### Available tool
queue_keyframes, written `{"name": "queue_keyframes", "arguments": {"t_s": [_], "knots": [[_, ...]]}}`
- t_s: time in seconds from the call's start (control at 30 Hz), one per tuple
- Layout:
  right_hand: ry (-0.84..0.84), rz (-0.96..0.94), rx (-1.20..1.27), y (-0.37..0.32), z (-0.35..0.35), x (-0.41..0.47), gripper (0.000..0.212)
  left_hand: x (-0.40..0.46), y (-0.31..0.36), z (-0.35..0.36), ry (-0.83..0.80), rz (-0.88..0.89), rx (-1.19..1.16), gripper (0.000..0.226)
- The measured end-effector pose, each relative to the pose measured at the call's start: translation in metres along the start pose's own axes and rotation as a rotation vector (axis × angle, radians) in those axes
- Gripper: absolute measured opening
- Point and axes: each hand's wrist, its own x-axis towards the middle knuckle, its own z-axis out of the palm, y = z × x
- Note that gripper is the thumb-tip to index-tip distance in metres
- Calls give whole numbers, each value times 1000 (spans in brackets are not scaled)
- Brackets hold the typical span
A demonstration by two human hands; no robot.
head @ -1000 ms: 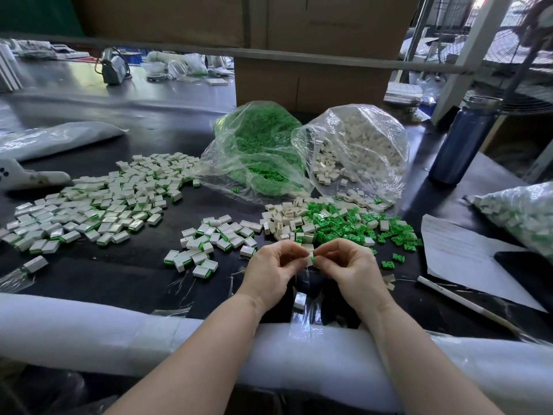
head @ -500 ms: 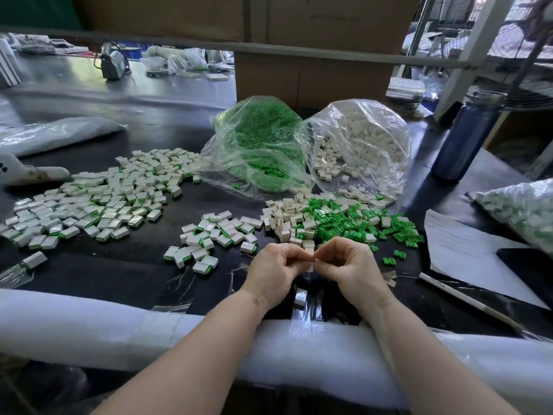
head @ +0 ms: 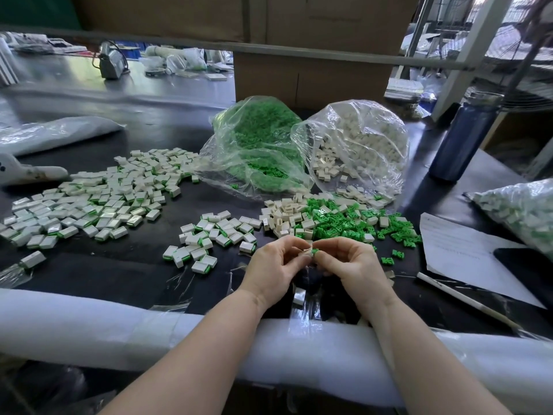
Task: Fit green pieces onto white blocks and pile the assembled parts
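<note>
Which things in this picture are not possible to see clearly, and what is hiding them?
Head view only:
- Whether the green piece is seated in the white block: too small, covered by fingertips of the left hand and right hand.
- Writing on the paper: too faint.
- Right-hand bag: cut off by the frame edge.
- Objects on the far bench: blurred.

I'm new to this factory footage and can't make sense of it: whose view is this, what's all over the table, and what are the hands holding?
The camera sits on a person's head, looking down at their own hands. The left hand pinches a white block; the right hand presses a green piece against it. On the black table lie loose green pieces, loose white blocks, and finished parts piled at left. Behind are a bag of green pieces and a bag of white blocks.
</note>
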Motion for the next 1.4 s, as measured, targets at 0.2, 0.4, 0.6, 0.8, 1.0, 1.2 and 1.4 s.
{"name": "queue_keyframes", "arguments": {"t_s": [0.2,0.4,0.6,0.8,1.0,1.2,1.4], "knots": [[43,-3,-68,4,1,2,16,1,-2,-1,12,8,120,12],[55,-4,-101,4,2,2,15,0,0,-1,-13,-24,77,8],[3,3,-198,3,2,1,16,-1,-2,-1,-27,-55,144,16],[-25,15,-248,3,1,2,21,-1,-1,-2,-43,-5,218,17],[-21,1,-307,3,4,1,18,-2,-2,0,-38,55,283,18],[50,-13,-193,3,5,1,9,-2,1,0,24,25,123,18],[37,-7,-107,2,5,1,7,-4,3,-1,36,14,74,10]]}}
